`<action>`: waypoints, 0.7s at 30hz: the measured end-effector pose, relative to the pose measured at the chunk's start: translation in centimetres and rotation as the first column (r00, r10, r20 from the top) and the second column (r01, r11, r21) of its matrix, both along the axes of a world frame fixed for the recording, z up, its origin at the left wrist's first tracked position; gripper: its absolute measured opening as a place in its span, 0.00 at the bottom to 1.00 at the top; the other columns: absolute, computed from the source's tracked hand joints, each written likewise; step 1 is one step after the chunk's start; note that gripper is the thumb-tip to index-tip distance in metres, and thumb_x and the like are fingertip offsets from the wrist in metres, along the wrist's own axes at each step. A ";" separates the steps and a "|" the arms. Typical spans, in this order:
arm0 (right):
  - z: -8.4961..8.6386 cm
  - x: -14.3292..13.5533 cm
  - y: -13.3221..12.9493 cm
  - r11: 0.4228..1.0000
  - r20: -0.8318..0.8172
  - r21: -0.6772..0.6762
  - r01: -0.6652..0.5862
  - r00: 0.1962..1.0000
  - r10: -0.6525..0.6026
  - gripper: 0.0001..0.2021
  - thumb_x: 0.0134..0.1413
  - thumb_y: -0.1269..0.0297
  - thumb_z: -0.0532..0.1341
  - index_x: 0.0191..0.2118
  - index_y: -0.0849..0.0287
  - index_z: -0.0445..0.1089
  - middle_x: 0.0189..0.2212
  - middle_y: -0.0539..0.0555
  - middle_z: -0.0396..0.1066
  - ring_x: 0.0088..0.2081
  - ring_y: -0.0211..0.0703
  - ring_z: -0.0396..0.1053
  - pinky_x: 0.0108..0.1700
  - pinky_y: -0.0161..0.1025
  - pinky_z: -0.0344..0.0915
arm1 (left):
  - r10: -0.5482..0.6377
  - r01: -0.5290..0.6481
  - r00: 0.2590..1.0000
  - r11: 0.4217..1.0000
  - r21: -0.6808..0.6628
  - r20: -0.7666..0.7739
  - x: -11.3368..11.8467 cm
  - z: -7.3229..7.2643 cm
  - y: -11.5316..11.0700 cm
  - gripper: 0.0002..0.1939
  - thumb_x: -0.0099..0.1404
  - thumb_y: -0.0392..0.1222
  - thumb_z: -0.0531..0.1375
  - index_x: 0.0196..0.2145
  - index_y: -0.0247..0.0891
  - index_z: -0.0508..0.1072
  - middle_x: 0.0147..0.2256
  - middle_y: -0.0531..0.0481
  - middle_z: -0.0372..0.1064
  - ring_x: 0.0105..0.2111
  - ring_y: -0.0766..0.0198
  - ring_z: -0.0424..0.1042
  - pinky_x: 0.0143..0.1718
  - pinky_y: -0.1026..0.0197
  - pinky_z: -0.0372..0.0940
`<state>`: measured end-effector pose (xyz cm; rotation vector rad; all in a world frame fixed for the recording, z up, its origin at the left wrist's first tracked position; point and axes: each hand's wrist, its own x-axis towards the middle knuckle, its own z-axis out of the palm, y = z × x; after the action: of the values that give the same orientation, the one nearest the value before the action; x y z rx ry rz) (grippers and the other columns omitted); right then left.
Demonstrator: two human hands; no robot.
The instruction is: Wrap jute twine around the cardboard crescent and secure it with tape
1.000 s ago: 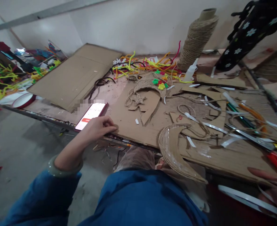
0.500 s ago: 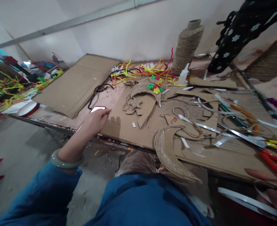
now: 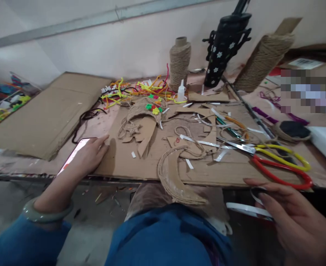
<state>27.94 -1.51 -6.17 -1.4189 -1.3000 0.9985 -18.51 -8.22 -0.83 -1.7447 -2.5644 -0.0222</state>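
Note:
My left hand rests over a phone with a lit screen, its fingers loosely spread on the table's edge area. At the lower right my right hand grips a roll of white tape off the table's front edge. A cardboard crescent partly wrapped in twine overhangs the front edge between my hands. Behind it lie a twine-covered crescent with small coloured flowers and a twine star. Scissors with red and yellow handles lie just beyond my right hand.
A large cardboard sheet lies at the left. Twine spools, a glue bottle, a black flowered holder and colourful pipe cleaners stand or lie near the wall. Cardboard scraps and tape strips cover the middle.
The view has swung to the right. My right hand and the tape roll now show more fully, raised a little by the front edge. My left hand remains over the phone, its fingers lower and flatter.

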 end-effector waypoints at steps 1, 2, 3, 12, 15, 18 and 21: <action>-0.4 0.5 0.1 0.999 -0.018 -0.005 -0.039 0.999 0.039 0.11 0.38 0.58 0.68 0.32 0.50 0.71 0.39 0.53 0.76 0.39 0.50 0.74 0.27 0.34 0.72 | -0.004 0.004 1.000 1.000 0.013 -0.006 -0.2 -0.1 -0.2 0.27 0.66 0.48 0.44 0.56 0.30 0.65 0.45 0.34 0.69 0.47 0.46 0.68 0.47 0.50 0.62; -0.7 0.8 0.1 0.997 -0.035 -0.014 -0.076 0.997 0.076 0.11 0.39 0.59 0.68 0.32 0.50 0.71 0.39 0.53 0.76 0.38 0.50 0.75 0.27 0.35 0.73 | -0.012 0.013 1.000 1.000 0.026 -0.014 -0.4 -0.2 -0.4 0.27 0.66 0.48 0.44 0.56 0.32 0.66 0.44 0.35 0.70 0.47 0.47 0.68 0.47 0.51 0.62; -0.8 1.1 0.2 0.995 -0.049 -0.023 -0.097 0.994 0.096 0.11 0.39 0.59 0.67 0.33 0.49 0.71 0.39 0.53 0.76 0.38 0.51 0.75 0.26 0.35 0.73 | -0.037 0.038 0.999 0.998 0.040 -0.034 -0.6 -0.3 -0.6 0.25 0.66 0.48 0.45 0.55 0.34 0.67 0.43 0.37 0.70 0.47 0.48 0.68 0.47 0.51 0.62; 0.7 0.3 0.5 0.990 -0.044 0.030 -0.140 0.989 0.142 0.08 0.43 0.60 0.66 0.32 0.52 0.70 0.37 0.53 0.77 0.32 0.44 0.75 0.26 0.32 0.71 | -0.027 0.031 0.993 0.999 0.036 -0.111 1.5 -0.4 -2.7 0.20 0.66 0.46 0.47 0.53 0.43 0.67 0.41 0.44 0.71 0.41 0.47 0.72 0.40 0.50 0.67; 0.5 0.5 0.4 0.987 -0.053 0.033 -0.155 0.986 0.157 0.09 0.44 0.59 0.66 0.33 0.52 0.70 0.38 0.53 0.76 0.34 0.46 0.75 0.27 0.32 0.71 | -0.123 0.135 0.973 0.989 0.052 -0.197 3.4 0.3 -3.5 0.20 0.66 0.45 0.48 0.55 0.46 0.63 0.49 0.42 0.68 0.45 0.42 0.70 0.42 0.44 0.66; 0.4 0.5 0.1 0.988 -0.042 0.051 -0.148 0.988 0.150 0.08 0.46 0.59 0.65 0.34 0.51 0.70 0.39 0.52 0.76 0.37 0.44 0.75 0.31 0.31 0.72 | -0.207 0.245 0.960 0.947 0.207 -0.187 5.2 0.0 -4.7 0.23 0.66 0.46 0.50 0.58 0.44 0.60 0.58 0.37 0.60 0.56 0.41 0.61 0.52 0.41 0.59; 0.6 0.4 -0.1 0.990 -0.015 0.034 -0.138 0.990 0.138 0.07 0.47 0.58 0.64 0.34 0.51 0.71 0.39 0.52 0.76 0.36 0.43 0.75 0.30 0.30 0.71 | -0.227 0.267 0.948 0.949 0.166 -0.224 6.5 -1.5 -6.1 0.30 0.64 0.52 0.52 0.61 0.39 0.56 0.60 0.30 0.56 0.61 0.35 0.50 0.54 0.30 0.49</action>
<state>28.36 -1.58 -5.57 -1.3070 -1.4108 1.0741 -12.02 -14.33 -2.37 -1.8741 -2.1117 -0.0942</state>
